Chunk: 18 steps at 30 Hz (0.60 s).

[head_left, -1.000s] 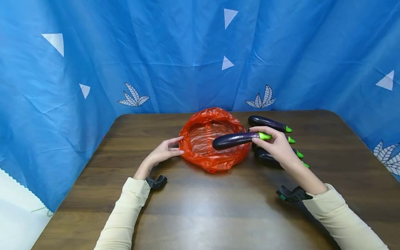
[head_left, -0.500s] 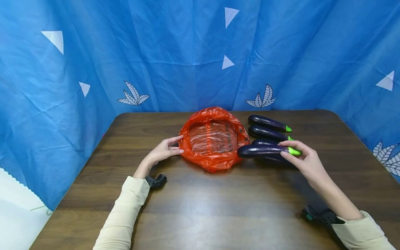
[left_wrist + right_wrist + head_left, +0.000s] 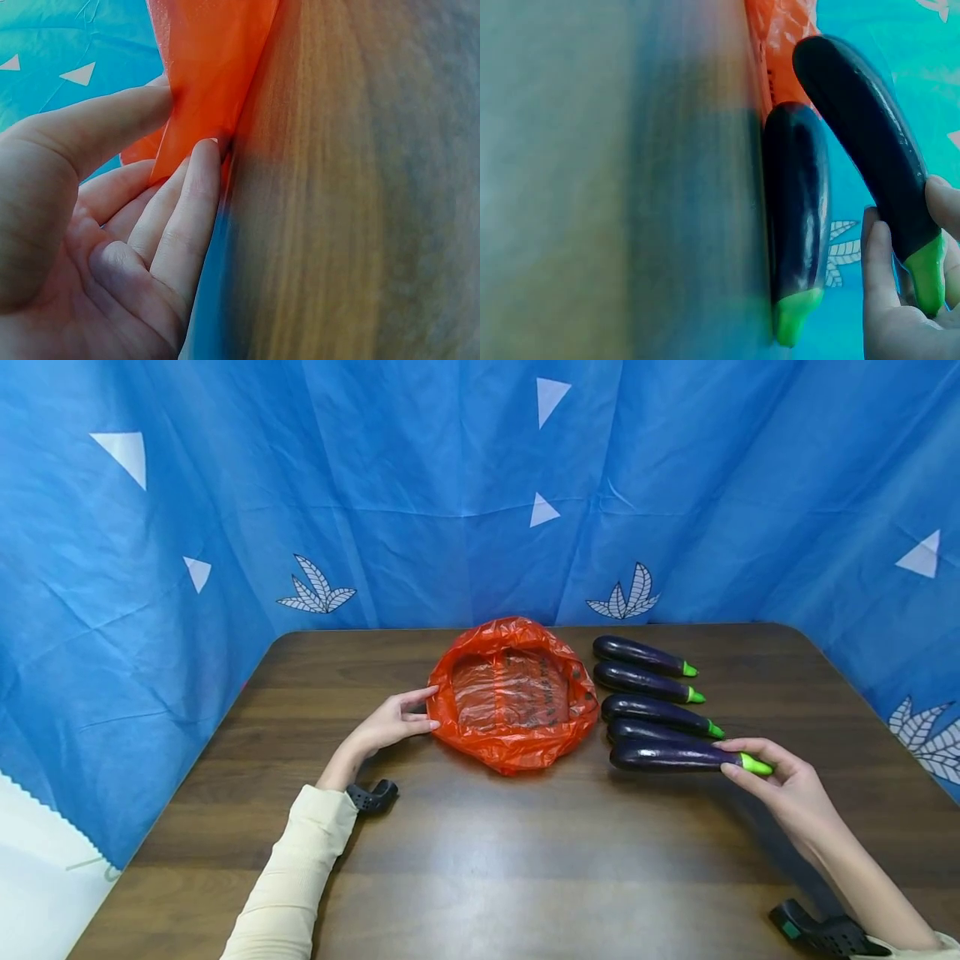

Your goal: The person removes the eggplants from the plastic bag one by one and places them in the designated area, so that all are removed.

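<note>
My right hand (image 3: 787, 785) pinches a dark purple eggplant (image 3: 667, 756) by its green stem end. In the right wrist view this eggplant (image 3: 866, 135) hangs tilted, apart from the table, with another eggplant (image 3: 799, 202) lying beyond it. Several more eggplants lie in a row behind the held one, such as the farthest eggplant (image 3: 637, 653). A red plastic bag (image 3: 495, 752) stands left of them with its mouth spread. My left hand (image 3: 390, 720) holds the bag's left edge; in the left wrist view a red flap runs between thumb and fingers, some tips hidden.
The brown wooden table (image 3: 510, 860) has its far edge against a blue patterned curtain (image 3: 450, 485). A white surface (image 3: 45, 877) shows beyond the table's left side. Each wrist wears a black camera mount, like the right mount (image 3: 825, 931).
My right hand has carried the eggplant from above the bag to the right and nearer, to the near side of the row. The left hand has stayed at the bag.
</note>
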{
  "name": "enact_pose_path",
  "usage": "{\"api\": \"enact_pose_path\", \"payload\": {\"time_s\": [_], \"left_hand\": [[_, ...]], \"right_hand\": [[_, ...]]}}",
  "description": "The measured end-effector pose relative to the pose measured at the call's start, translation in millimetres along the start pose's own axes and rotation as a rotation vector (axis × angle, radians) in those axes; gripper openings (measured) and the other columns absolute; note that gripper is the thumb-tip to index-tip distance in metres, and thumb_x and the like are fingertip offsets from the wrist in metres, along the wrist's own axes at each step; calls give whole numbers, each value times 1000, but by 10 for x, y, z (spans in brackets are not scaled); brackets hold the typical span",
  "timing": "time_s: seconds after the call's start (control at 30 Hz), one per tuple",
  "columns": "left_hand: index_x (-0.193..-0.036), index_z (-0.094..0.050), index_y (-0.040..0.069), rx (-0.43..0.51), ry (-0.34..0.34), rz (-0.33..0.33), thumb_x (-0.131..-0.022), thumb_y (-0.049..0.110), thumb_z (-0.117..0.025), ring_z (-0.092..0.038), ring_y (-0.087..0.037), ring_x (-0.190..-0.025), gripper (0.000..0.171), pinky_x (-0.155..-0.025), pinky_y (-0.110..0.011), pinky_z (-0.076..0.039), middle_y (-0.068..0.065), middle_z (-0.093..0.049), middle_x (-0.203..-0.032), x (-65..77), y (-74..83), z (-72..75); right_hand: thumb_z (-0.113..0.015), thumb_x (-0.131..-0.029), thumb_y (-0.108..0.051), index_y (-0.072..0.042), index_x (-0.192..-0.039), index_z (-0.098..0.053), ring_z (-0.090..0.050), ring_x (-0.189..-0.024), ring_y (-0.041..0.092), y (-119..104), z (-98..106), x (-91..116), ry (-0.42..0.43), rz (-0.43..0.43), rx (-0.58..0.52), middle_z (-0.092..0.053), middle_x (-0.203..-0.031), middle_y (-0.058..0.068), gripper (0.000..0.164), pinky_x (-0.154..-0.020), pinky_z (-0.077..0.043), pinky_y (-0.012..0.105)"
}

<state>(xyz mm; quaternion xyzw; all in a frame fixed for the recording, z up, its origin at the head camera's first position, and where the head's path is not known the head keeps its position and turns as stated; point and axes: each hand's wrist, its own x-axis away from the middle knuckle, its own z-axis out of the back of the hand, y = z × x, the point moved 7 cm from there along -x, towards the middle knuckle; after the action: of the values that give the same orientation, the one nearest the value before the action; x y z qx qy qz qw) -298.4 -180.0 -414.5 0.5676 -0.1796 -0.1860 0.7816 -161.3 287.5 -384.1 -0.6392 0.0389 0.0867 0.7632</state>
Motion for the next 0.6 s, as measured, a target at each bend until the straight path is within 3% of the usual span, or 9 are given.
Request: {"api": "enact_pose_path", "payload": {"time_s": [0.17,0.4,0.6], "left_hand": [[-144,-33,0,14,-2,-7,-87,7,-66,-55,-32,-111,66,-85,-32,-48,-22,-33,-143,25,16,-7],[-143,-33,-1,22,-7,14,-87,7,-67,-55,-32,-111,67,-86,-32,-48,-23,-34,-143,71,-15,-13],[-144,-33,1,40,-12,5,-87,7,-67,-55,-31,-112,66,-87,-33,-48,-22,-36,-141,28,7,-7]], "right_hand": [[-55,-93,1,-3,-122,-57,-51,-103,1,53,17,31,-18,-36,71,-55,-117,-8,30,-77,-45,13],[-57,-94,-10,-8,-124,-56,-47,-93,3,159,61,65,-50,-87,289,-51,-113,-14,30,-70,-44,20],[-58,-94,-17,-7,-125,-54,-44,-101,-10,208,130,72,-70,-103,417,-50,-114,-20,33,-76,-42,16]]}}
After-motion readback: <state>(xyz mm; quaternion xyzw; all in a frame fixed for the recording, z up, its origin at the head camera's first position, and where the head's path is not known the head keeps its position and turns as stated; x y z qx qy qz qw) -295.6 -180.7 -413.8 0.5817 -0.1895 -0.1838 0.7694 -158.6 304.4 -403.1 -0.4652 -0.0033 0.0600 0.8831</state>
